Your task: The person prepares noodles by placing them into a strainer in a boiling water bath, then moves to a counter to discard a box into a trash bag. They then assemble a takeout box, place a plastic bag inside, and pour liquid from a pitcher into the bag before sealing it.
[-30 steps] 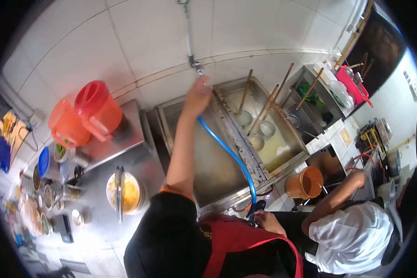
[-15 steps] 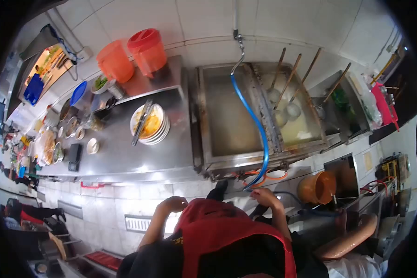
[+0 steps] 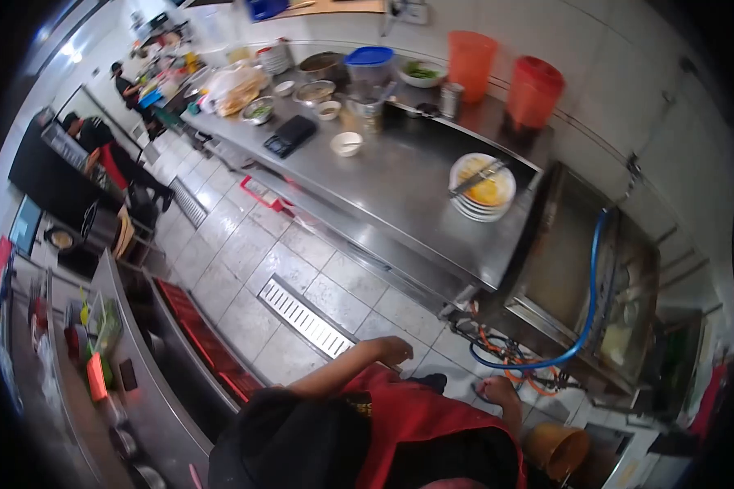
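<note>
My left hand (image 3: 396, 350) hangs before the red apron (image 3: 432, 411), above the tiled floor. Its fingers are loosely curled, and no object shows in them. Lower right, my right hand (image 3: 500, 389) is also curled in, with nothing visible in its grasp. Close above it runs the blue hose (image 3: 538, 363), which loops from the wall tap over the metal basin (image 3: 559, 253); hand and hose look apart. On the steel counter (image 3: 416, 200), a stack of white plates (image 3: 485, 213) has yellow-orange food remains and dark tongs (image 3: 479, 177) on top.
Orange pitchers (image 3: 471, 65), a small white bowl (image 3: 347, 145) and a black device (image 3: 290, 135) stand on the counter. A floor drain grate (image 3: 306, 316) lies ahead. Steel units (image 3: 159, 367) line the left, a brown bucket (image 3: 556, 450) the right. Two people (image 3: 106, 151) are farther off.
My view has swung left, showing more of the aisle and the left units. The basin and hose now sit farther right. Both hands stay low in front of the apron.
</note>
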{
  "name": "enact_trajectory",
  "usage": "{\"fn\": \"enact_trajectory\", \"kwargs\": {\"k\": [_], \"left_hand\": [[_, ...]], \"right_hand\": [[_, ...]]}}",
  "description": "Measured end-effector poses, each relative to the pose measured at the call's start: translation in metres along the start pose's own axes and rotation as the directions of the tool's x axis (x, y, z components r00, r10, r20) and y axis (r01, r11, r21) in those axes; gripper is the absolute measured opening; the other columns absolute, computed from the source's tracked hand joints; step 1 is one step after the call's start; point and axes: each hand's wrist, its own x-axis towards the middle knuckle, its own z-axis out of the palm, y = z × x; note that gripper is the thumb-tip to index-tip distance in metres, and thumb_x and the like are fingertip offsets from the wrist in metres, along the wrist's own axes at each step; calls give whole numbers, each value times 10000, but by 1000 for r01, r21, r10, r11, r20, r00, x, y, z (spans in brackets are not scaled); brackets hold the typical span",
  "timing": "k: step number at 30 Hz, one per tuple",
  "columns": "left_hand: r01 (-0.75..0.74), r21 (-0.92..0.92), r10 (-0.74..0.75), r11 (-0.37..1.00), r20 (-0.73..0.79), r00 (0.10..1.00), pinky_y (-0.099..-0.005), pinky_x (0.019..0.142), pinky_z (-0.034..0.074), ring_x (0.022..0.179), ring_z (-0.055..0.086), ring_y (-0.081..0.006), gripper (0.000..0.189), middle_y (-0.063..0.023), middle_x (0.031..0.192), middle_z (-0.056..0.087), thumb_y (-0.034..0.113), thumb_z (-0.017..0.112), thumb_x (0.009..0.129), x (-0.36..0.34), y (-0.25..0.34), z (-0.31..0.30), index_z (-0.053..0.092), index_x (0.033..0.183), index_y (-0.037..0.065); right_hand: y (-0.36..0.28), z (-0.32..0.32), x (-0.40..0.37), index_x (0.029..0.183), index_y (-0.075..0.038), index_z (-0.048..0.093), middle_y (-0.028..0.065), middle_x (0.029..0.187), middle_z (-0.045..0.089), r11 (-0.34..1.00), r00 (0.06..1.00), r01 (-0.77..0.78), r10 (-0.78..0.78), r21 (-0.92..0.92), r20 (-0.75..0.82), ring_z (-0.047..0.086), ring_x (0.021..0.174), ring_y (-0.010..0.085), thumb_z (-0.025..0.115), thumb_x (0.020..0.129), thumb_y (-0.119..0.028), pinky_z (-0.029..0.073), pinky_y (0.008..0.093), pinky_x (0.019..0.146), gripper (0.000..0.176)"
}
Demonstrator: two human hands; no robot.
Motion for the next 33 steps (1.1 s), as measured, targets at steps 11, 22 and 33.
{"fn": "enact_trajectory", "kwargs": {"k": [11,22,33], "left_hand": [[559,-558,-789,614,-432,436,-388,838,446,975,555,-318,282,-162,1023,595,163,462,763,-298,-269,100,639,980,126],[314,-862,-898,397,-295,326,-354,706,468,749,605,-257,308,-139,809,638,220,460,815,-364,-320,242,600,1067,111],[153,-979,-913,-132,180,365,-373,862,402,1011,507,-223,400,-137,1142,536,315,435,873,-350,-318,268,505,1166,52]], "right_hand": [[-320,60,134,886,-57,647,115,807,643,804,759,594,-560,-3,332,613,784,256,502,796,-202,461,336,703,224],[-283,140,302,987,-31,617,179,1072,572,559,839,468,-37,-684,544,548,1011,318,445,755,-255,429,401,849,365],[-411,193,420,966,-38,629,179,1075,570,588,629,601,70,-541,775,548,1009,315,429,766,-269,434,403,840,366]]}}
